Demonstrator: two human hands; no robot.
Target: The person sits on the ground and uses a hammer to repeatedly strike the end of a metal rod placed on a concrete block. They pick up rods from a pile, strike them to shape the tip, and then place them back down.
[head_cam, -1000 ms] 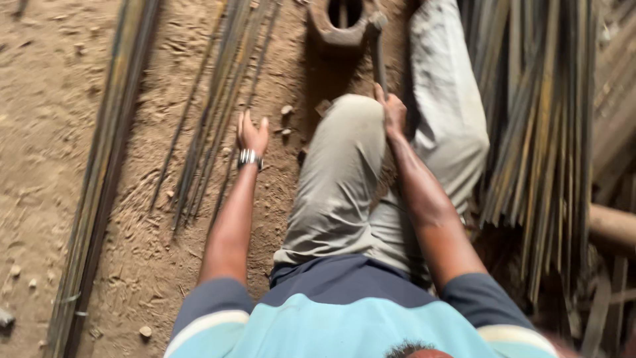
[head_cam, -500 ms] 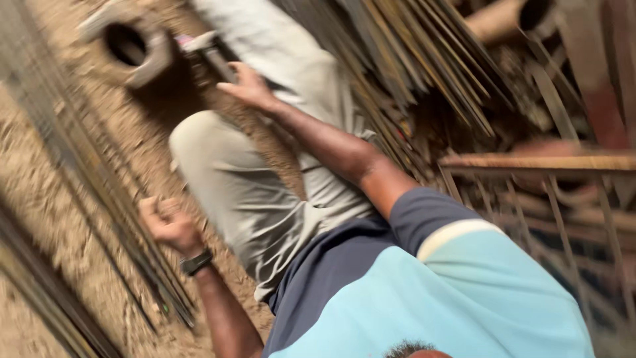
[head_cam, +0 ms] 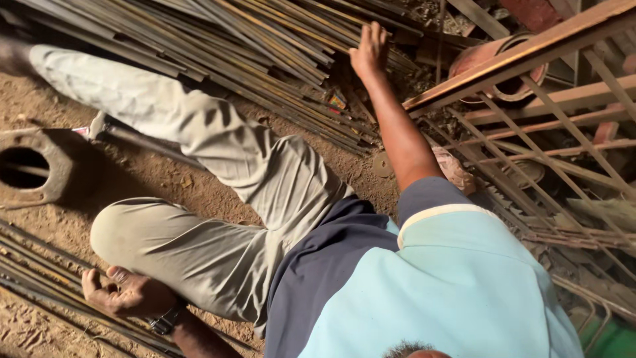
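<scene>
I sit on a dirt floor in grey trousers and a light blue shirt. My right hand [head_cam: 370, 50] reaches far out and lies with fingers extended on a big pile of long steel rods [head_cam: 265, 40]; no rod is lifted. My left hand [head_cam: 116, 292], with a wristwatch, rests low at my left knee on a bundle of thin rods [head_cam: 40, 272] lying on the ground. Its fingers are curled, and whether they hold a rod is unclear.
A round metal ring [head_cam: 26, 166] lies on the dirt at left, with a hammer-like tool [head_cam: 99, 127] beside it, partly under my leg. A rusty welded grille frame [head_cam: 530, 99] stands at right. A small metal disc [head_cam: 381, 164] lies by my arm.
My right hand has left my knee and the tool and stretched out onto the rod pile. My left hand stays on the ground rods. The view has swung to the right.
</scene>
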